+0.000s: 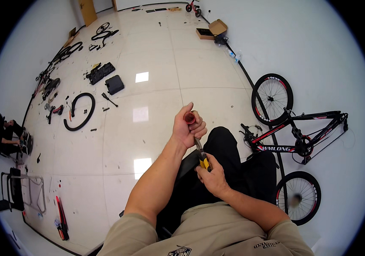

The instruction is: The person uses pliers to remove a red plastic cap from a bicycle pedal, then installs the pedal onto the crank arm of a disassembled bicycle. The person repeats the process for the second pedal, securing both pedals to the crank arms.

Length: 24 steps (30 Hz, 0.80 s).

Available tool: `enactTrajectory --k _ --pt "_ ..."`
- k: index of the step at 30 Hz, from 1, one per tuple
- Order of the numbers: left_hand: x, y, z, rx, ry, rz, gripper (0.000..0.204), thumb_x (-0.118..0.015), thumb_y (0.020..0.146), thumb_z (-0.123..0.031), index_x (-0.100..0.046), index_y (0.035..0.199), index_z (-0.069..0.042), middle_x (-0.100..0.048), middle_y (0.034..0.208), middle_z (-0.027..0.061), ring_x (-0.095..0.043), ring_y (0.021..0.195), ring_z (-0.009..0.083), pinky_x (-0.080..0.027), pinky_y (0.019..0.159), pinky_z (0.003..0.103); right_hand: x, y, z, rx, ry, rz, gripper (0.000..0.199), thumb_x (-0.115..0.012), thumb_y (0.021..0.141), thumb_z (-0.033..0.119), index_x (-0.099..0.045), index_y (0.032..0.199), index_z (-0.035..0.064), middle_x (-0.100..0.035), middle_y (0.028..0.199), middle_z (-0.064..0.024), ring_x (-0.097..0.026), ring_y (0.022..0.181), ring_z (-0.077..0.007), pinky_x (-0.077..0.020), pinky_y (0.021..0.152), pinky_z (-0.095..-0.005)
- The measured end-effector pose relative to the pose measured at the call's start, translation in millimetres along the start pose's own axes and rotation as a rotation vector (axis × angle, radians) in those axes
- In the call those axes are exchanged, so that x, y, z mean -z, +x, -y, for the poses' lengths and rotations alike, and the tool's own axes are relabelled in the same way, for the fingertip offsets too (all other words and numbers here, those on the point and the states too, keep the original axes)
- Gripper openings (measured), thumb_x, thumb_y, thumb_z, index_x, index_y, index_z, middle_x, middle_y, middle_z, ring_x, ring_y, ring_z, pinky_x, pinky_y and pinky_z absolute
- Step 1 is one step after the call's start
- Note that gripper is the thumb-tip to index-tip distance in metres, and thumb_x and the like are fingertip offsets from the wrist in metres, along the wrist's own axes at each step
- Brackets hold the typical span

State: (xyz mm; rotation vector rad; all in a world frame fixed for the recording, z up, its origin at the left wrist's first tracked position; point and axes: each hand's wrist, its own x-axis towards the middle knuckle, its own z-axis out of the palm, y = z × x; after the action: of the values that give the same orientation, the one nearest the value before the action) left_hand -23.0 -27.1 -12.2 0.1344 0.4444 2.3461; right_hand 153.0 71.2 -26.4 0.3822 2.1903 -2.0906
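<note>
Left hand: my left hand point(187, 128) is raised in front of me, fingers point(198, 126) clenched round a small red tube-shaped part point(189, 117), whose open end shows just above them.
Right hand: my right hand point(211, 177) sits lower and nearer to me, fingers closed on the yellow handle of a cutting tool point(202, 157).
Tool: its dark blade runs up from my right fingers to the underside of my left hand; whether the tip touches the red part, I cannot tell.
Progress: I judge the work on the red part mid-way, since it is held and the tool is brought up to it, but I see no finished cut or trim.
Left to do: the black and red bicycle point(295, 136), right of my fingers, lies on the floor point(157, 102) with its wheels off the ground line; a loose black tyre point(80, 112) and an open tool case point(100, 72) lie well away to the left.
</note>
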Motion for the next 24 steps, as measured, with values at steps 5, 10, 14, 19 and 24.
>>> enactTrajectory --k 5,10,14,19,24 --pt "6 -1 -1 -0.002 -0.039 0.054 0.059 -0.046 0.1 -0.046 -0.056 0.059 -0.005 -0.023 0.044 -0.0019 -0.023 0.04 0.0128 -0.026 0.037 0.029 -1 2 -11 0.018 -0.094 -0.044 0.046 -0.065 0.086 0.012 -0.053 0.128 -0.0026 -0.063 0.1 -0.0135 -0.06 0.091 -0.0198 -0.0497 0.084 -0.0331" --pt "6 -2 -4 -0.005 -0.014 0.04 0.059 -0.045 0.1 -0.047 -0.056 0.06 -0.004 -0.024 0.044 -0.0015 -0.024 0.04 0.013 -0.025 0.038 0.029 -4 -1 3 0.03 -0.114 -0.029 0.045 -0.063 0.087 0.013 -0.053 0.129 0.0002 -0.063 0.1 -0.0163 -0.061 0.089 -0.0227 -0.0498 0.083 -0.0342" --pt "1 2 -1 0.0 0.024 -0.003 0.059 -0.048 0.099 -0.047 -0.053 0.058 -0.005 -0.023 0.046 -0.0023 -0.023 0.04 0.0116 -0.022 0.038 0.029 -3 2 -6 0.124 -0.166 -0.092 0.043 -0.06 0.088 0.01 -0.053 0.129 0.0004 -0.064 0.1 -0.0184 -0.063 0.09 -0.0265 -0.0503 0.083 -0.0368" --pt "2 -4 -6 -0.031 0.019 -0.074 0.055 -0.053 0.097 -0.048 -0.049 0.059 -0.008 -0.023 0.048 -0.0038 -0.021 0.041 0.0098 -0.021 0.037 0.027 -12 7 -15 0.184 -0.194 -0.072 0.038 -0.053 0.09 0.002 -0.05 0.128 0.0024 -0.062 0.097 -0.0263 -0.062 0.093 -0.0433 -0.0494 0.079 -0.0464" --pt "-12 -4 -5 -0.026 0.053 -0.093 0.057 -0.051 0.099 -0.046 -0.05 0.059 -0.006 -0.024 0.047 -0.0031 -0.019 0.041 0.01 -0.02 0.038 0.026 -7 12 -15 0.207 -0.204 -0.005 0.034 -0.053 0.092 0.006 -0.049 0.125 0.0036 -0.062 0.099 -0.0253 -0.061 0.096 -0.0446 -0.0478 0.082 -0.05"
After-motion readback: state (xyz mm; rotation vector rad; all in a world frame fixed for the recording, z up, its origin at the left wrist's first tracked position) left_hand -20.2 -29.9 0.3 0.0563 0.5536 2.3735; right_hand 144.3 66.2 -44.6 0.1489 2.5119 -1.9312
